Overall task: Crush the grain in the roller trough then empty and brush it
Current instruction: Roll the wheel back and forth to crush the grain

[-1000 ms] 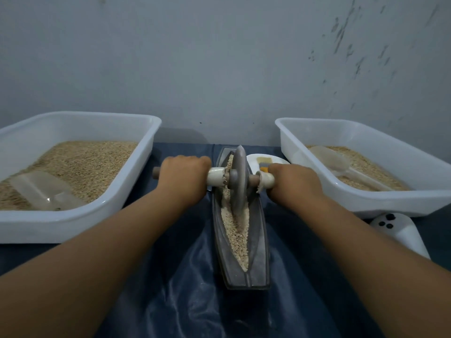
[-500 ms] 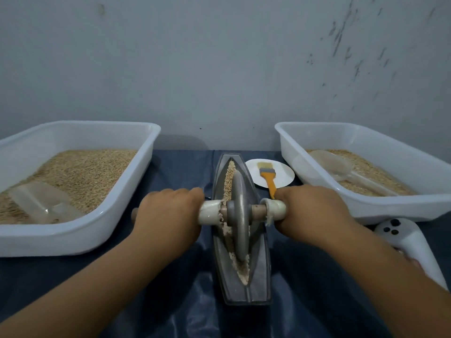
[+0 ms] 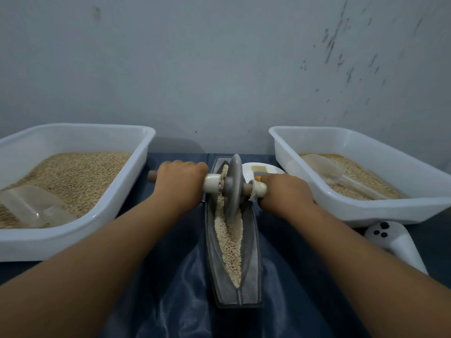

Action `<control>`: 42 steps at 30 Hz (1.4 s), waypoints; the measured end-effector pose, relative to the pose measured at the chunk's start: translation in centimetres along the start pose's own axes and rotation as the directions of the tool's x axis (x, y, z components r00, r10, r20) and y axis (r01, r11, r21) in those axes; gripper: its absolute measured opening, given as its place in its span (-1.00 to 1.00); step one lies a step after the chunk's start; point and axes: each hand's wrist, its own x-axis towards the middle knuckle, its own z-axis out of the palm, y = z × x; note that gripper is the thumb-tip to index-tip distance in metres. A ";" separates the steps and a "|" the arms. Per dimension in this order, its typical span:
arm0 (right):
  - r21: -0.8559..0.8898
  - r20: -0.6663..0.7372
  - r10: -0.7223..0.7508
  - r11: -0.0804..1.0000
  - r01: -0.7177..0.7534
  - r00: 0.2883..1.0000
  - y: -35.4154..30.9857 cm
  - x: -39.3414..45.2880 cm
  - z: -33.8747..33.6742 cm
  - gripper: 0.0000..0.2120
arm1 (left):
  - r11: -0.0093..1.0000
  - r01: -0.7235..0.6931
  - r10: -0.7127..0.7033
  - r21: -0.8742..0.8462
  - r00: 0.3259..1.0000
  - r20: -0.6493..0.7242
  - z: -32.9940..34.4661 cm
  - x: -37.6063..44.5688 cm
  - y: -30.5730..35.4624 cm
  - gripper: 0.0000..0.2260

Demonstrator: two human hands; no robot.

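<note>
A long grey boat-shaped trough (image 3: 251,262) lies lengthwise on the dark blue cloth, with pale grain (image 3: 230,236) along its groove. A grey roller wheel (image 3: 233,185) stands in the far part of the trough on a wooden axle with white collars. My left hand (image 3: 179,182) is closed round the left end of the axle. My right hand (image 3: 284,191) grips the right end. Behind my right hand a brush (image 3: 259,170) with an orange handle lies on a small white plate (image 3: 274,170), partly hidden.
A white tub (image 3: 136,191) at left holds grain and a clear scoop (image 3: 31,206). A second white tub (image 3: 366,211) at right holds grain and a clear spoon (image 3: 324,168). A white controller (image 3: 395,240) lies at the right. A grey wall stands close behind.
The wheel and both hands have rolled from near the trough's middle back toward its far end. Grain in the near half is uncovered again.
</note>
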 end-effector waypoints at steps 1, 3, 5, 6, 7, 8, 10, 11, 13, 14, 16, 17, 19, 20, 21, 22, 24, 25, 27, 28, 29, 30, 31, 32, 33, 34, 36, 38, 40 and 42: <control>-0.007 0.000 -0.017 1.000 0.017 1.000 0.0 -0.9 -0.3 -0.80 | 1.000 0.001 -0.001 -0.008 1.000 -0.002 -0.3 -0.7 0.2 -0.73; -0.024 0.009 -0.043 0.999 0.043 0.999 0.0 -3.2 -1.3 -0.90 | 0.999 -0.001 0.001 -0.038 1.000 -0.004 -1.2 -2.6 0.5 -0.74; -0.019 0.065 -0.063 0.998 0.065 0.996 0.0 -5.5 -2.5 -0.86 | 0.998 -0.037 0.035 -0.046 0.998 -0.046 -2.4 -5.0 0.9 -0.71; -0.015 0.104 -0.071 0.997 0.073 0.992 0.0 -6.5 -3.1 -0.86 | 0.996 -0.077 0.073 -0.039 0.994 -0.086 -3.1 -6.1 1.1 -0.66; -0.008 0.145 -0.076 0.997 0.078 0.987 0.1 -7.5 -3.8 -0.86 | 0.993 -0.109 0.104 -0.037 0.988 -0.117 -3.9 -7.0 1.2 -0.59; -0.005 0.174 -0.080 0.997 0.082 0.981 0.2 -8.4 -4.4 -0.86 | 0.992 -0.121 0.116 -0.032 0.984 -0.137 -4.6 -7.6 1.1 -0.54; -0.016 0.191 -0.089 0.995 0.094 0.978 0.2 -9.2 -5.1 -0.84 | 0.993 -0.111 0.104 -0.041 0.985 -0.135 -5.0 -8.0 0.9 -0.50; -0.027 0.183 -0.090 0.995 0.097 0.979 0.2 -9.2 -5.1 -0.84 | 0.993 -0.106 0.098 -0.055 0.987 -0.126 -4.9 -7.9 0.8 -0.50; -0.066 0.138 -0.084 0.993 0.094 0.987 0.0 -8.5 -4.5 -0.84 | 0.993 -0.097 0.089 -0.067 0.990 -0.111 -3.9 -7.4 0.6 -0.54; -0.091 0.089 -0.082 0.992 0.090 0.993 -0.3 -7.8 -4.0 -0.83 | 0.994 -0.089 0.081 -0.069 0.990 -0.112 -2.9 -7.0 0.5 -0.59; -0.153 -0.047 -0.086 0.985 0.078 0.995 -0.6 -5.5 -2.7 -0.85 | 0.996 -0.054 0.046 -0.067 0.991 -0.124 -1.0 -5.5 0.2 -0.66; -0.174 -0.091 -0.084 0.983 0.067 0.992 -0.8 -4.1 -2.2 -0.87 | 0.998 -0.024 0.017 -0.062 0.994 -0.105 -0.2 -4.5 0.0 -0.69; -0.168 -0.079 -0.059 0.985 0.045 0.995 -1.0 -1.3 -1.5 -0.83 | 0.998 0.019 -0.023 -0.063 0.998 -0.058 1.1 -2.5 -0.4 -0.73; -0.147 -0.054 -0.043 0.989 0.035 0.998 -0.9 -0.1 -1.3 -0.85 | 0.998 0.027 -0.030 -0.063 0.998 -0.048 1.4 -1.5 -0.5 -0.73; -0.117 -0.027 -0.030 0.993 0.027 0.999 -0.8 1.1 -1.2 -0.90 | 0.998 0.031 -0.034 -0.056 0.998 -0.046 1.7 -0.4 -0.5 -0.73; -0.084 -0.007 -0.017 0.996 0.017 1.000 -0.6 2.0 -1.1 -0.91 | 0.998 0.035 -0.038 -0.046 0.998 -0.049 1.8 0.5 -0.6 -0.74; -0.032 0.002 -0.004 0.999 0.004 1.000 -0.1 2.9 -0.6 -0.89 | 0.999 0.041 -0.042 -0.029 0.999 -0.035 1.8 1.8 -0.6 -0.75; -0.022 -0.014 -0.003 1.000 0.002 1.000 0.1 2.9 -0.3 -0.90 | 0.999 0.039 -0.039 -0.021 0.999 -0.026 1.8 2.0 -0.6 -0.75; -0.011 -0.045 -0.002 1.000 0.002 0.999 0.1 2.3 0.0 -0.88 | 1.000 0.028 -0.029 -0.010 0.999 -0.024 1.6 1.6 -0.5 -0.75; -0.011 -0.050 -0.005 1.000 0.004 0.999 0.0 1.8 0.1 -0.84 | 1.000 0.023 -0.023 -0.009 0.999 -0.031 1.5 1.2 -0.4 -0.74; -0.018 -0.056 -0.012 1.000 0.011 0.998 0.0 1.2 0.1 -0.80 | 1.000 0.022 -0.022 -0.007 0.999 -0.036 1.3 0.6 -0.2 -0.74; -0.028 -0.062 -0.020 0.999 0.018 0.998 -0.1 0.4 0.0 -0.77 | 1.000 0.023 -0.023 -0.004 0.999 -0.036 1.0 0.0 0.0 -0.73; -0.037 -0.064 -0.030 0.999 0.028 0.997 -0.1 -0.4 -0.2 -0.76 | 1.000 0.022 -0.022 -0.004 0.999 -0.031 0.6 -0.6 0.1 -0.73; -0.047 -0.064 -0.043 0.998 0.040 0.997 -0.1 -1.3 -0.5 -0.78 | 1.000 0.012 -0.012 -0.011 1.000 -0.025 0.1 -1.4 0.2 -0.74; -0.060 -0.065 -0.058 0.997 0.054 0.996 0.0 -2.4 -0.7 -0.83 | 1.000 -0.001 0.001 -0.017 1.000 -0.022 -0.4 -2.2 0.3 -0.76; -0.067 -0.065 -0.072 0.995 0.068 0.995 0.0 -3.5 -0.9 -0.87 | 1.000 -0.019 0.019 -0.018 1.000 -0.025 -0.9 -3.1 0.4 -0.78; -0.077 -0.064 -0.091 0.993 0.086 0.994 0.1 -5.7 -1.4 -0.81 | 0.997 -0.075 0.072 -0.030 0.995 -0.075 -2.3 -4.9 0.6 -0.76; -0.088 -0.055 -0.105 0.991 0.100 0.993 0.2 -7.7 -2.1 -0.78 | 0.990 -0.124 0.114 -0.067 0.984 -0.139 -3.5 -6.3 0.6 -0.72; -0.108 -0.048 -0.112 0.988 0.106 0.993 0.3 -9.0 -2.8 -0.78 | 0.987 -0.146 0.134 -0.072 0.979 -0.151 -4.3 -7.2 0.6 -0.71; -0.135 -0.050 -0.116 0.985 0.108 0.992 0.4 -9.8 -3.3 -0.78 | 0.987 -0.143 0.130 -0.070 0.978 -0.164 -4.6 -7.6 0.7 -0.69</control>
